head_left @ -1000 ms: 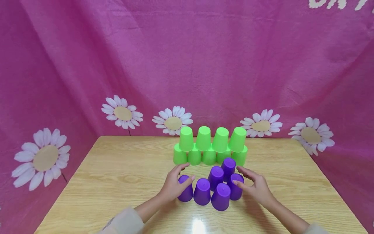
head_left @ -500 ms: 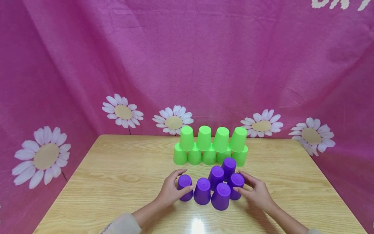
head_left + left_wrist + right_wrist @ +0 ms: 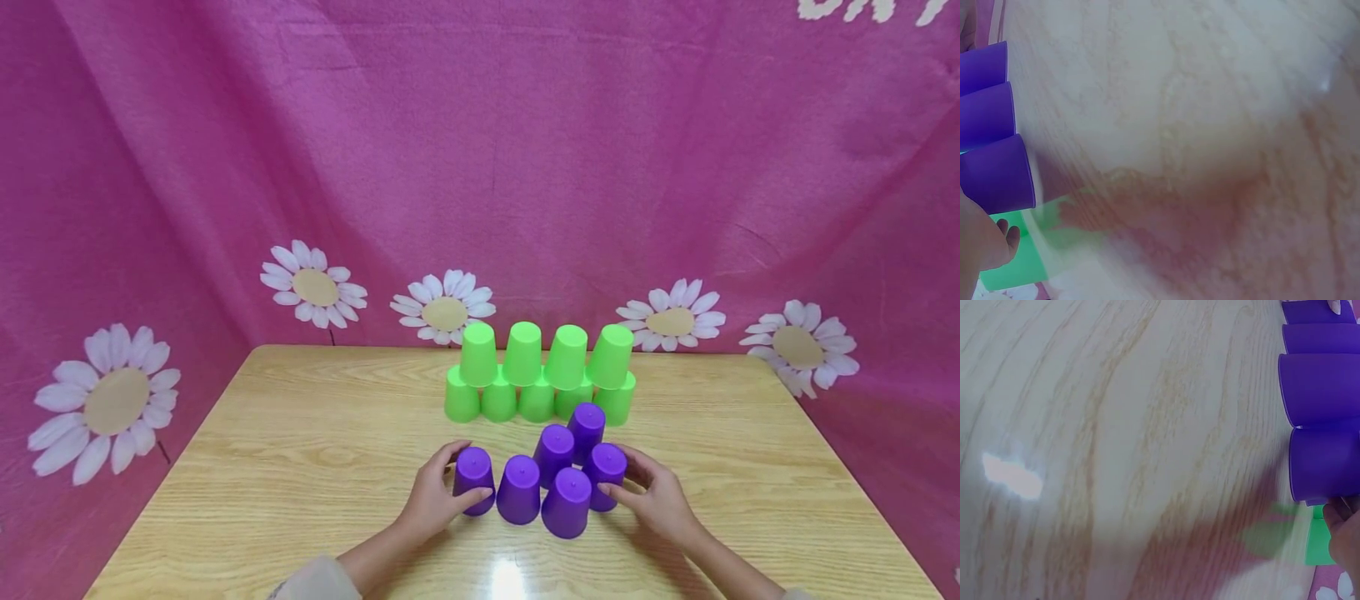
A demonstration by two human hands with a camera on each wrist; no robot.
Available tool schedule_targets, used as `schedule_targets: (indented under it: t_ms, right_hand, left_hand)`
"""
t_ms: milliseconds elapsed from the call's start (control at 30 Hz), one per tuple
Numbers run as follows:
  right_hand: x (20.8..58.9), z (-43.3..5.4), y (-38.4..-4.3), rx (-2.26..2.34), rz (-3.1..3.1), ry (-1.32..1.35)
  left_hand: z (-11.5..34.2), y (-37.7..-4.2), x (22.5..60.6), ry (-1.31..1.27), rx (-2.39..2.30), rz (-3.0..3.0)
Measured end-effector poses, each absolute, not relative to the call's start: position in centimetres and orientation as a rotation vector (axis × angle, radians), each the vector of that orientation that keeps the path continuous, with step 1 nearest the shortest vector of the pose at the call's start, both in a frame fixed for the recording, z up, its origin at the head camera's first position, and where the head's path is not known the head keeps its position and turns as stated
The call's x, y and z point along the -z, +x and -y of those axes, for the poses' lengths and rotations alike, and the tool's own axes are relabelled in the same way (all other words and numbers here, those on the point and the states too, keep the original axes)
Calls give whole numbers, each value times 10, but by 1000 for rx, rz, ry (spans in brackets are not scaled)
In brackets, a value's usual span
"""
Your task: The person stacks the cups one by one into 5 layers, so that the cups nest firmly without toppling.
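Several purple cups stand upside down on the table in a loose group. My left hand [image 3: 433, 497] holds the leftmost purple cup [image 3: 474, 475], thumb on its near side and fingers going round behind. At the group's right side, my right hand [image 3: 660, 496] grips another purple cup [image 3: 609, 465], with the thumb in front and the fingers partly hidden behind it. Between the hands are a middle purple cup [image 3: 518, 490], a front purple cup [image 3: 567, 503] and two farther back. Both held cups rest on the tabletop. In the left wrist view, fingertips [image 3: 1010, 234] show past the purple cup [image 3: 997, 175].
Behind the purple group, upside-down green cups [image 3: 537, 402] form a two-level wall, the upper cups [image 3: 522, 354] bridging the lower ones. The wooden table [image 3: 315, 433] ends at a pink cloth backdrop [image 3: 480, 167] with printed daisies.
My left hand has come down and closer round the leftmost purple cup, its thumb lowering. My right hand has dropped slightly and closed in on its cup. The green wall stays the same.
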State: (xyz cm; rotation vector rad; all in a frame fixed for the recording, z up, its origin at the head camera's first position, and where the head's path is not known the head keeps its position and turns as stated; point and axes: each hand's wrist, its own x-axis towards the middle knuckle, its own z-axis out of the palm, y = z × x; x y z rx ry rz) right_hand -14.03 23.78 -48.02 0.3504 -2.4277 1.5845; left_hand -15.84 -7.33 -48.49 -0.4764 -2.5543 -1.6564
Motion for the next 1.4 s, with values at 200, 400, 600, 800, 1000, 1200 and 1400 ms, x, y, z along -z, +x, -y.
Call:
schedule_targets:
  t_ms: [200,400,600,800,1000,1200,1400]
  right_hand:
    - [484,-238,-140,-1597,2426,348]
    - [486,-239,-139,-1616,2422,336]
    - [486,-238,-138,-1679,2395,316]
    - [485,-239,-137,-1649,2407,305]
    - [475,-242,-137,-1572,2447,240]
    - [465,-246,-140,-1508,2443,221]
    - [454,-251,-142,-1456,2426,228]
  left_hand:
    - [76,-156,492,-489,1631,2551]
    - [76,-154,496,-479,1616,2560]
    - [75,-153,497,-479,1591,2568]
    - [77,-156,498,-438,1595,2581]
    - [81,-161,490,-409,1632,2575]
    - [83,-165,480,-393,1647,2556]
    - [85,-167,471,-402,1649,2530]
